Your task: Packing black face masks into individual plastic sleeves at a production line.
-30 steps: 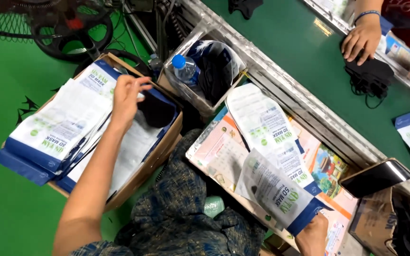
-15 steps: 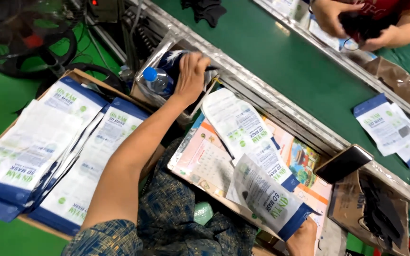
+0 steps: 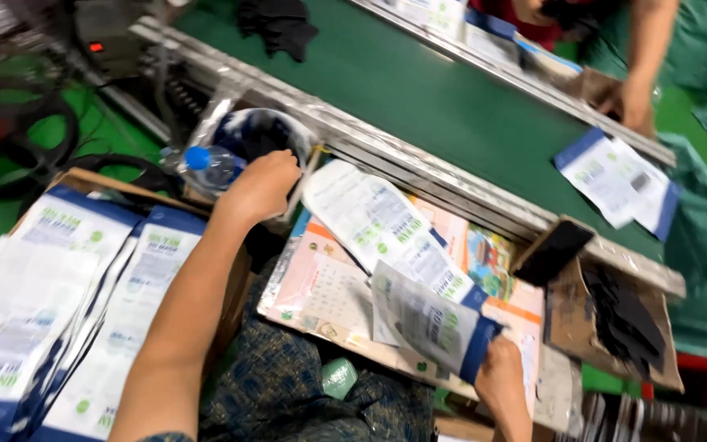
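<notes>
My left hand (image 3: pixel 259 187) reaches over the rim of a plastic-lined bin (image 3: pixel 243 131) with dark pieces inside. Its fingers curl down into the bin, and what they touch is hidden. A water bottle with a blue cap (image 3: pixel 206 164) lies just left of that hand. My right hand (image 3: pixel 501 381) grips the blue bottom edge of a white and blue pouch (image 3: pixel 427 319), held over a colourful printed board (image 3: pixel 329 295) on my lap. A second pouch of the same kind (image 3: pixel 374 219) lies flat on the board.
A cardboard box (image 3: pixel 83 182) at the left holds stacks of similar pouches (image 3: pixel 67 303). A green conveyor belt (image 3: pixel 452 98) runs behind, carrying black pieces (image 3: pixel 280 24) and a pouch (image 3: pixel 615 176). Another person's hand (image 3: pixel 628 98) works across it. A dark phone (image 3: pixel 554 252) leans by a box of black pieces (image 3: pixel 623 319).
My left hand has left the box of pouches and moved right to the bin by the bottle. My right hand has kept hold of its pouch. The view has shifted right.
</notes>
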